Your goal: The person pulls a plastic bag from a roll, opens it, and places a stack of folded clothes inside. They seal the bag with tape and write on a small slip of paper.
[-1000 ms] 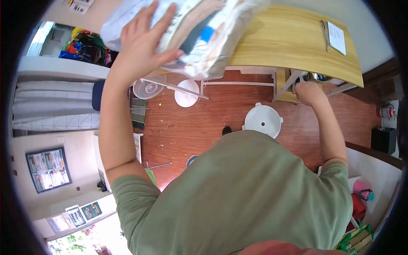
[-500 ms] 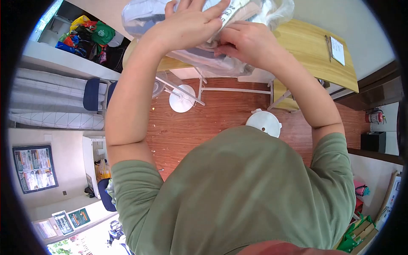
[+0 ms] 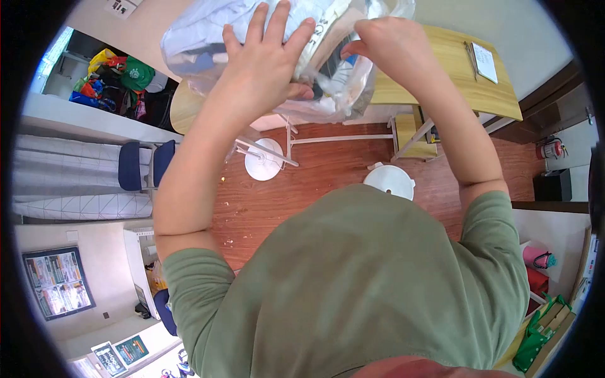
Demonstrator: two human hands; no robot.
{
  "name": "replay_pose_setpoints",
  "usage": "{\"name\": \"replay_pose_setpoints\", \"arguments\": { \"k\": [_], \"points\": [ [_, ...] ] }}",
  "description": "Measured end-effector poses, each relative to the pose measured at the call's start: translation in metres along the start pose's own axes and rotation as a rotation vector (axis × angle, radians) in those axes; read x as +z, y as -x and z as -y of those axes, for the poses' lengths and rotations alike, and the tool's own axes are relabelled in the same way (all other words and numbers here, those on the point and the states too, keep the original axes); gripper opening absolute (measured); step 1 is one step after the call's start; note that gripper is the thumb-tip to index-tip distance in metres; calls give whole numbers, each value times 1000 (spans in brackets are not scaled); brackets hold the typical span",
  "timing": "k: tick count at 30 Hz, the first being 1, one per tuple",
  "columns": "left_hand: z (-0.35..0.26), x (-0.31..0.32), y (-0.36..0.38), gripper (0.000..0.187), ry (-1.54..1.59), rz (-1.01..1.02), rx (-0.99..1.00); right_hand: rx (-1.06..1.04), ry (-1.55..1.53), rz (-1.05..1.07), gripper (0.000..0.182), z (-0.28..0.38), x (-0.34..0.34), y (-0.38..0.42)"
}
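A clear plastic bag (image 3: 343, 104) full of folded cloth lies on the wooden table at the top of the view. Through it show a pale blue cloth (image 3: 211, 25), a dark piece and a white strip (image 3: 321, 31) with dark lettering. My left hand (image 3: 268, 60) is open, fingers spread flat over the bag and the cloth in it. At the bag's right side, my right hand (image 3: 391, 47) is closed with curled fingers, gripping the bag's edge; the exact pinch is partly hidden. Between my hands the plastic gapes around the contents.
A wooden table (image 3: 441, 69) extends right, with a clipboard (image 3: 484, 62) on it. Below are a white round base (image 3: 263, 160), metal table legs and a white stool (image 3: 391, 181) close to my body. Folding chairs (image 3: 130, 165) stand left; a fire extinguisher (image 3: 551, 149) is far right.
My right hand has moved up and right, away from my left hand, and the bag's plastic has spread apart. My left hand has shifted lower with its fingers spread wider.
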State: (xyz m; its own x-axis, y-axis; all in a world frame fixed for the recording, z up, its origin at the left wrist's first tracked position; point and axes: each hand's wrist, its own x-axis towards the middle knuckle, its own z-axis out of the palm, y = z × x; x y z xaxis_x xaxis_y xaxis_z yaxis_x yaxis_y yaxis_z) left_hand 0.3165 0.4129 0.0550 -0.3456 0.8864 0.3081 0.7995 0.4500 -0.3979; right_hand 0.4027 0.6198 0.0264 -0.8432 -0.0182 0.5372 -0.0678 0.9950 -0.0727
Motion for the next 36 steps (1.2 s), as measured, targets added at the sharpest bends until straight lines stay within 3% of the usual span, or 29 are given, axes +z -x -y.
{"name": "replay_pose_setpoints", "arguments": {
  "k": [1, 4, 7, 8, 12, 15, 16, 18, 19, 21, 22, 23, 24, 25, 26, 28, 29, 30, 31, 32, 33, 34, 35, 36],
  "points": [
    [3, 0, -2, 94, 41, -15, 13, 58, 11, 7, 47, -4, -5, -3],
    [5, 1, -1, 97, 126, -16, 30, -26, -133, 74, 51, 16, 4, 1],
    [9, -1, -2, 99, 124, 13, 38, 52, -175, -25, 56, -2, 19, 2],
    [13, -3, 0, 100, 146, 10, 52, 156, -37, 3, 56, -20, 19, 0],
    [6, -6, 1, 99, 177, 25, -6, 236, -519, 309, 57, -36, 16, 3],
    [2, 2, 8, 96, 186, -15, -23, 259, -520, 364, 56, -38, 33, 6],
    [3, -7, 12, 93, 107, 60, -24, 455, -635, 369, 55, -54, 38, 5],
    [10, 0, 33, 86, 272, -97, -94, 690, -396, 387, 58, -124, 77, 12],
    [10, 9, 45, 82, 348, -184, -129, 658, -608, 264, 60, -143, 94, 16],
    [-17, 47, 75, 76, 644, -604, -385, 599, -1053, 26, 68, -163, 139, 26],
    [-34, 82, 91, 74, 779, -814, -516, 606, -1309, 25, 70, -165, 168, 24],
    [-69, 113, 107, 65, 1159, -927, -802, 609, -1562, 29, 72, -166, 198, 20],
    [-101, 123, 120, 60, 1277, -818, -955, 608, -1813, 39, 74, -165, 212, 12],
    [-129, 138, 138, 61, 1253, -454, -1022, 605, -1785, -16, 71, -160, 212, 11],
    [-157, 166, 153, 77, 1420, -251, -916, 604, -1759, -69, 67, -151, 208, 19],
    [-198, 164, 163, 96, 1439, -225, -752, 572, -1663, -84, 62, -112, 184, 44],
    [-212, 167, 168, 102, 1654, -397, -830, 545, -1589, -52, 61, -86, 168, 64],
    [-225, 174, 173, 108, 1872, -571, -898, 637, -1421, 118, 56, -67, 167, 87],
    [-222, 174, 171, 103, 1954, -698, -902, 582, -1453, 255, 54, -41, 167, 112],
    [-217, 174, 169, 98, 2029, -830, -895, 312, -1412, 144, 62, -2, 153, 137],
    [-202, 157, 168, 85, 1966, -900, -830, -7, -1155, 143, 76, 24, 125, 143],
    [-183, 147, 173, 87, 1959, -945, -914, -172, -1218, 206, 79, 39, 123, 151],
    [-164, 138, 178, 90, 1949, -991, -998, -280, -1165, 220, 67, 40, 114, 141],
    [-140, 134, 192, 106, 1979, -1008, -1239, -388, -1116, 228, 56, 40, 105, 132]
  ]
}}
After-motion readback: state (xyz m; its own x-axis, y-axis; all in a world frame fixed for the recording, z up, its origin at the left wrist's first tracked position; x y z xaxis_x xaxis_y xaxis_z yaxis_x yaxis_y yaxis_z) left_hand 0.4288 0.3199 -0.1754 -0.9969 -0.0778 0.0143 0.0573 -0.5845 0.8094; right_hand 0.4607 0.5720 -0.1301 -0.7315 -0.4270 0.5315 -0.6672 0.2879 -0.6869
